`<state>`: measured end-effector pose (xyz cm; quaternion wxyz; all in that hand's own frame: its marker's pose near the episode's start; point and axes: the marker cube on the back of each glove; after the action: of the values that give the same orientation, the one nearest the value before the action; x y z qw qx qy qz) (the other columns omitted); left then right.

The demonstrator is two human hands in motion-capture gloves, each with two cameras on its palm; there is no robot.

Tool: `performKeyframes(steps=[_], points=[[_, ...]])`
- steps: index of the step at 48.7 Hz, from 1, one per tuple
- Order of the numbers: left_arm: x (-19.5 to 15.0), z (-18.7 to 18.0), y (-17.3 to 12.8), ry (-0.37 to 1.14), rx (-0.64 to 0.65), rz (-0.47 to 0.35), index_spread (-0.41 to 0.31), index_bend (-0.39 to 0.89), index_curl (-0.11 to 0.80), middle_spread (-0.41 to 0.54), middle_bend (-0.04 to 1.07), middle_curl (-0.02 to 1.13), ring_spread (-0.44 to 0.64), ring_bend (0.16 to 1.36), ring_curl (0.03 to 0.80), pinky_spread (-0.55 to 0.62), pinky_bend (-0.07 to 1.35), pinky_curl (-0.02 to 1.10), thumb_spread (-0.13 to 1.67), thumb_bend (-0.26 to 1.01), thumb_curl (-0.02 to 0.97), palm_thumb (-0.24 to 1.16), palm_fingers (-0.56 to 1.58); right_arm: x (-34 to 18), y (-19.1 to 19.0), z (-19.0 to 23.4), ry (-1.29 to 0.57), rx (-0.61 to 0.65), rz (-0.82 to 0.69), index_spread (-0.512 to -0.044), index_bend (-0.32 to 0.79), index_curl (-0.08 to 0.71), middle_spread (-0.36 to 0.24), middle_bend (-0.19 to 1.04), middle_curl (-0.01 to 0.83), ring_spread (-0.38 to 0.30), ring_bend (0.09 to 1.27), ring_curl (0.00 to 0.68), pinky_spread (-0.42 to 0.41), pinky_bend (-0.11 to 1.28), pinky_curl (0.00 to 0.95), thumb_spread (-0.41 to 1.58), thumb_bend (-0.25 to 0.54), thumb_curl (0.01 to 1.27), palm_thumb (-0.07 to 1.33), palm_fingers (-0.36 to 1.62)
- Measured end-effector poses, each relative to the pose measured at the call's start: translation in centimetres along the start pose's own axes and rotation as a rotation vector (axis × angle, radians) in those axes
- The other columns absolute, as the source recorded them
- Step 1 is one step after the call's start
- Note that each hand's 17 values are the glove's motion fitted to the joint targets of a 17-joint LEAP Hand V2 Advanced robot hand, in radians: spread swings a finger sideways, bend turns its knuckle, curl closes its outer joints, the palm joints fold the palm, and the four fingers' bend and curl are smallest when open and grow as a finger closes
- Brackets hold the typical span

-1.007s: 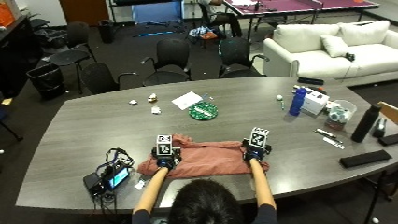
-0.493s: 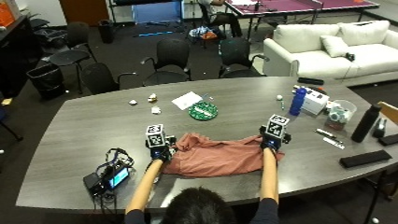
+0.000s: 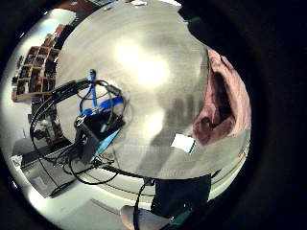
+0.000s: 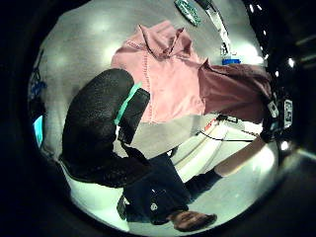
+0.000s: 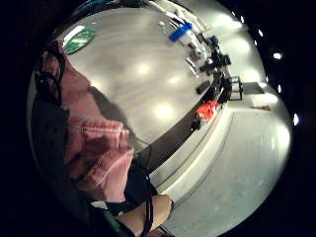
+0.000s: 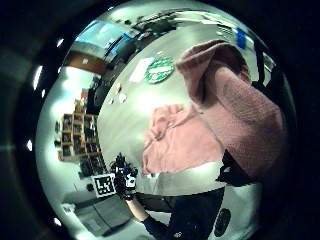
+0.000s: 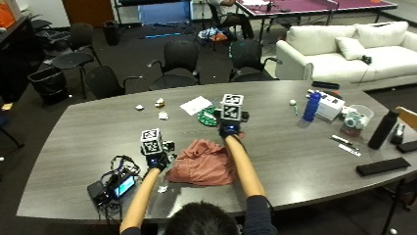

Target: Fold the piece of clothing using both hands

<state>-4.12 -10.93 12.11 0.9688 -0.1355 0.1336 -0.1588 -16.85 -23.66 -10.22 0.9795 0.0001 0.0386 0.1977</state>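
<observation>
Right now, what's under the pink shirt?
The grey table lies under the pink garment, showing all around it. Its right side is lifted by the right hand; the left hand holds the other edge. Whatever lies beneath the cloth is covered.

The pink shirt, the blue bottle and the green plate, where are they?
pink shirt (image 7: 198,169), outside view, middle of the cloth.
blue bottle (image 7: 312,106), outside view, its body.
green plate (image 7: 210,117), outside view, its left rim.

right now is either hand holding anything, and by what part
Both hold the pink garment: the left hand at its left edge near the table, the right hand lifting a far edge up and away from the person.
</observation>
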Motion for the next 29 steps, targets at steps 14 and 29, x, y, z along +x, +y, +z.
performKeyframes(steps=[14, 29], points=[[-3.8, -2.4, 3.4, -0.087, -0.039, -0.094, -0.048, 0.17, 0.374, 0.16, 0.16, 0.26, 0.3, 0.54, 0.308, 0.27, 0.39, 0.35, 1.21, -0.01, 0.279, 0.25, 0.3, -18.9, 6.5, 9.4, 0.026, -0.257, -0.272, -0.2, 0.08, 0.346, -0.211, 0.46, 0.555, -0.24, 0.78, 0.505, -0.333, 0.73, 0.447, 0.46, -0.029, 0.64, 1.03, 1.25], [-8.0, -4.6, 6.9, -0.07, -0.042, -0.132, -0.044, 0.16, 0.368, 0.159, 0.16, 0.27, 0.31, 0.53, 0.301, 0.26, 0.39, 0.35, 1.22, -0.01, 0.275, 0.26, 0.3, -23.7, 6.4, 13.0, -0.241, -0.345, -0.362, -0.187, 0.06, 0.284, -0.167, 0.39, 0.523, -0.24, 0.77, 0.478, -0.343, 0.71, 0.418, 0.72, -0.039, 0.61, 0.96, 1.14]])
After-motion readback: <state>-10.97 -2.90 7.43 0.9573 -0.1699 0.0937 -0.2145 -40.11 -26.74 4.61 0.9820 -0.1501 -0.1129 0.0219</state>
